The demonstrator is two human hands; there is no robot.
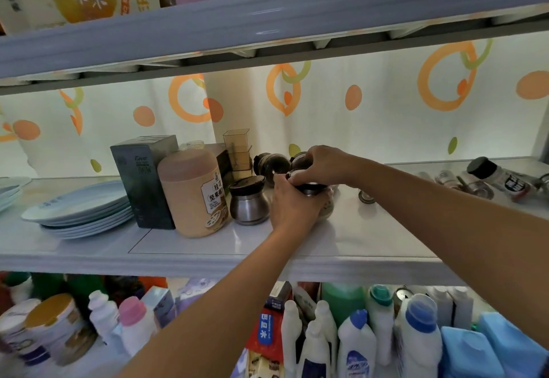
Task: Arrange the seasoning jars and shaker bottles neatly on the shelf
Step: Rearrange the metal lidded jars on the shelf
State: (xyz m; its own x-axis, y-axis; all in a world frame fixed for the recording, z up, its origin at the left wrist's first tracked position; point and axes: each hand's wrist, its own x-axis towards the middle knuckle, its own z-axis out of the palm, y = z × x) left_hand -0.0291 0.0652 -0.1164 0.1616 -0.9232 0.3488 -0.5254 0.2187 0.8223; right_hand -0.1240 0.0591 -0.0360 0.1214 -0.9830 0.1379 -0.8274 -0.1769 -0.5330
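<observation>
— Jar (326, 209), then: where do we have it?

— On the middle shelf (371, 238), towards the front. It stands upright, so its long axis runs straight up, and both our hands are on it.

— Which hand does what?

— Our left hand (292, 202) comes in from the near left and wraps the body, though most of its curled fingers are hidden behind the jar. Our right hand (323, 166) arches over from the right, and its fingers (300, 180) pinch the rim of the dark lid (310, 190).

— So the lid lies straight below the right fingers?

— Yes, and the body sits just right of the left palm. We judge the left to be the carrying hand, since it alone holds the body.

— Where should the jar go?

— Probably leftwards, beside the steel shaker (249, 205) standing just left of our left hand. That hand lies between the two, so we cannot tell the gap.

— Anything to mind?

— A dark grinder (271, 166) sits close behind. We would keep the jar vertical and move it sideways, not back. Whether the lid is tight we cannot tell.
</observation>
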